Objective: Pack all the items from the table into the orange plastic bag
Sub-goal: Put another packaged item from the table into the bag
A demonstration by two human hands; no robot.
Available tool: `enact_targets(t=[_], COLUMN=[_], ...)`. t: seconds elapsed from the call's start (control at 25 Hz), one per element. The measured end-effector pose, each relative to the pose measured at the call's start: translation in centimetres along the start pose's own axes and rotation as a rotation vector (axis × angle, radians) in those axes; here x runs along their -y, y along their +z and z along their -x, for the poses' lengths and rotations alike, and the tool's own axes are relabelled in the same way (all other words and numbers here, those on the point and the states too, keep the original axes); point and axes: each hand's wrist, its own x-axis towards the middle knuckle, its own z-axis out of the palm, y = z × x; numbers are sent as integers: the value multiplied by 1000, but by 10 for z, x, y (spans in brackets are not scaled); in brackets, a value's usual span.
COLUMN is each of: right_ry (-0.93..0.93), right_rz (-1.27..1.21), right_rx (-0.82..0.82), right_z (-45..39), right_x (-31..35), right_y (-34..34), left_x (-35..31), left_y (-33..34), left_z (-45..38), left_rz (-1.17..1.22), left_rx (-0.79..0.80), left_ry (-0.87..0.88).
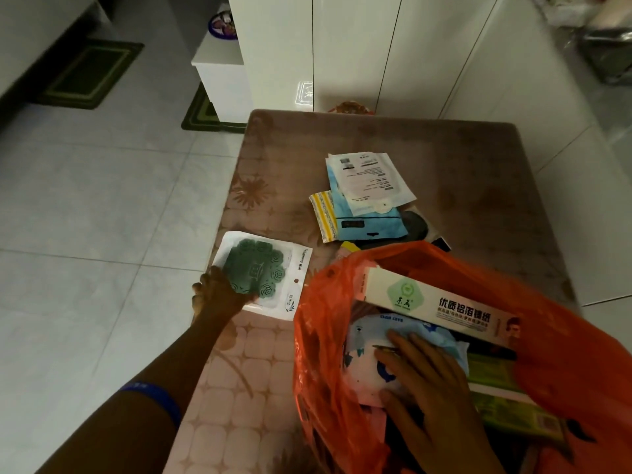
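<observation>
The orange plastic bag (328, 336) stands open at the table's near right. Inside it lie a long white foil box (434, 302), a blue-and-white baby wipes pack (369, 340) and green packaging (506, 395). My right hand (427, 381) is inside the bag, pressing on the wipes pack. My left hand (219, 295) grips the near corner of a white packet holding a green floral mat (263, 268) at the table's left edge. A pile of flat packets (366, 193) lies in the middle of the table: white paper-faced pouches, a blue one, a yellow striped one, something dark beneath.
The table (461, 159) has a brownish floral cover. White cabinets (359, 46) stand behind it. Tiled floor (85, 200) lies to the left, with green mats (85, 73) farther back.
</observation>
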Motion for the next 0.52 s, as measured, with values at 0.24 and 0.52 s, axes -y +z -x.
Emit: enact_targets(t=[0.24,0.52], right_ry=[-4,-6], right_rz=[-31,-12], right_rx=[8,-45], right_z=[-2,-3], right_x=[-1,1], right_y=[-1,1], left_x=[-1,17], left_y=[-7,-2], left_z=[-2,-17], left_rz=[19,402], left_rx=[-25,-15], left_ry=[-198,-122])
